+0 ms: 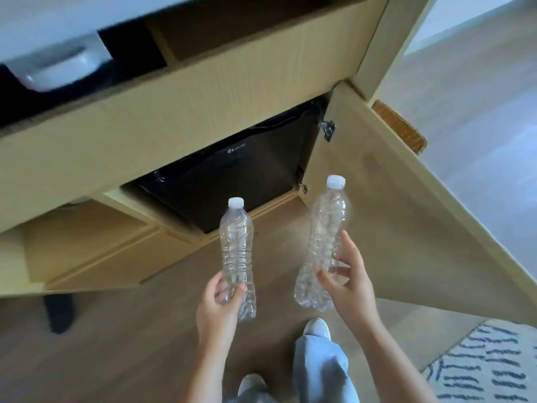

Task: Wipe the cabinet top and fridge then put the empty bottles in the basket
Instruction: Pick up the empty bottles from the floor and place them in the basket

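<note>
My left hand [222,301] grips the lower end of a clear empty plastic bottle [236,242] with a white cap, held upright over the wooden floor. My right hand [347,282] holds a second, similar empty bottle [325,228] by its lower half, a little higher and to the right. Both bottles are crumpled near the base. Behind them the black mini fridge [232,175] sits inside the pale wood cabinet [174,112], whose door [392,213] stands swung open on the right. No basket is clearly in view.
A white tray or dish [55,68] lies on a dark surface at the upper left. A woven brown edge [399,126] shows behind the open door. A patterned rug [488,367] lies at the lower right. My feet [316,330] stand on the floor below.
</note>
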Tool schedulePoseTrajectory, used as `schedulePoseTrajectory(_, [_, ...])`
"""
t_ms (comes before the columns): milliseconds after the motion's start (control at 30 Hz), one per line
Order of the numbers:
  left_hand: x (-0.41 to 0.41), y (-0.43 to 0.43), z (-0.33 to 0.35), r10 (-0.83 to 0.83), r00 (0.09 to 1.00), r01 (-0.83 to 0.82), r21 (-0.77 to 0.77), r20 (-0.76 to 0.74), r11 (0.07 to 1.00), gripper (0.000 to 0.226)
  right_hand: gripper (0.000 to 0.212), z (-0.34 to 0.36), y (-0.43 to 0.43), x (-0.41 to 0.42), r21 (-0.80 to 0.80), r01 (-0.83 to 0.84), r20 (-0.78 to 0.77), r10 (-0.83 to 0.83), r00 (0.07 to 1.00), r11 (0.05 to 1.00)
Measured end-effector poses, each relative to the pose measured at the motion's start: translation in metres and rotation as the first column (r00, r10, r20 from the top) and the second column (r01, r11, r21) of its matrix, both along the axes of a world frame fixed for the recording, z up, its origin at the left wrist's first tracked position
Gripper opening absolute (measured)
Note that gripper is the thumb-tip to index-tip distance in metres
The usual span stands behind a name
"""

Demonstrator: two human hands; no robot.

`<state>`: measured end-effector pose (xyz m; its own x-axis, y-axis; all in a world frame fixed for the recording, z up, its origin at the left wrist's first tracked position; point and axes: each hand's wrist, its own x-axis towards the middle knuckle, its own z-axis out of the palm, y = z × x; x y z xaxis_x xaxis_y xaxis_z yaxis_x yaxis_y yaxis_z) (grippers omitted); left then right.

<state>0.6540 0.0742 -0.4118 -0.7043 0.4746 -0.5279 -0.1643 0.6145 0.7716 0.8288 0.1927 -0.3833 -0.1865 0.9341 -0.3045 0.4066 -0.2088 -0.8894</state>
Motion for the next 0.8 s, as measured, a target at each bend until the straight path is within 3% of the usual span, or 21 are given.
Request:
schedulePoseTrajectory(467, [0.013, -0.014, 0.209, -0.223, 0.974, 0.198, 0.3, 0.051, 0.933, 0.038, 0.072, 0.223, -0.051, 0.021, 0.179, 0.066, -0.049, -0.058, 0.997, 0.982])
schedulePoseTrajectory(600, [0.023, -0.016, 0.25, -0.299, 0.953, 0.261, 0.377, 0.046, 0.889, 0.034, 0.07, 0.272, -0.069, 0.045, 0.207, 0.134, -0.111, -0.113, 0.987, 0.969])
schedulePoseTrajectory(800, [0.059, -0.004, 0.307, -0.472, 0.881, 0.408, 0.47, 0.021, 0.783, 0.05, 0.07, 0.327, -0.094, 0.093, 0.284, 0.252, -0.078, -0.24, 0.968, 0.925])
